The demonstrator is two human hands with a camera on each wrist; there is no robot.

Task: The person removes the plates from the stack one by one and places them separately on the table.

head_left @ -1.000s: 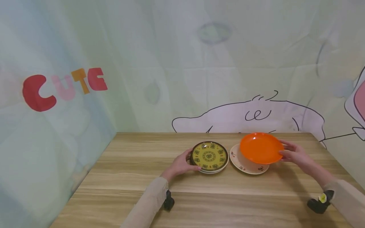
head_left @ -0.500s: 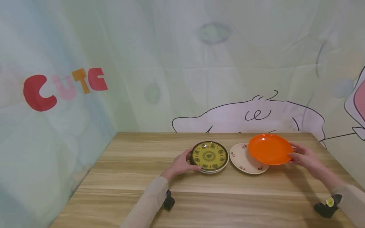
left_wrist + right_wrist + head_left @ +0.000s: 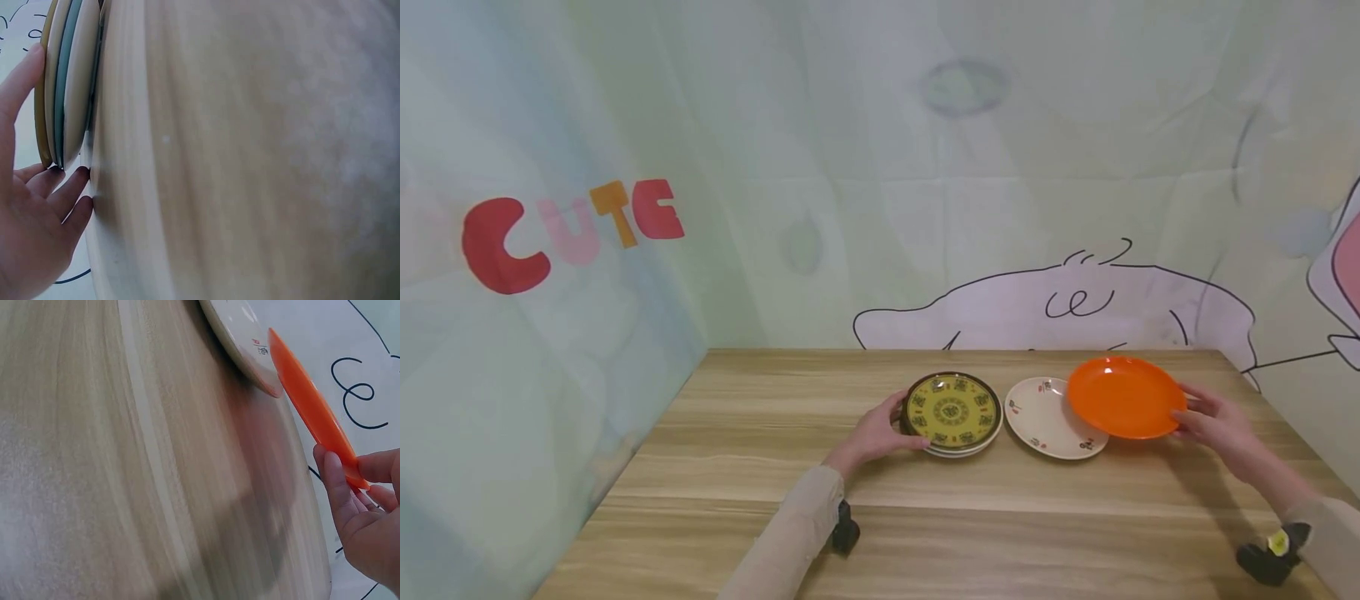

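A stack of plates (image 3: 951, 454) stands mid-table, topped by an olive-yellow plate (image 3: 951, 411) with a dark patterned rim. My left hand (image 3: 876, 429) curves round the stack's left side, its thumb on the top rim and its fingertips low along the edge, as the left wrist view shows. To the right lies a white plate (image 3: 1037, 417) with small red motifs. Between thumb and fingers of my right hand (image 3: 1221, 429) is the right rim of an orange plate (image 3: 1126, 397), raised above the table and overlapping the white plate in the head view.
The wooden table (image 3: 760, 533) ends at a curtain backdrop (image 3: 790, 167) with a cartoon outline. Wrist cameras sit on both wrists, the left camera (image 3: 846, 529) and the right camera (image 3: 1270, 557). The orange plate's shadow (image 3: 262, 462) falls on the tabletop.
My right hand has carried the orange plate rightward and slightly toward me, uncovering more of the white plate. The left hand and the stack have stayed put.
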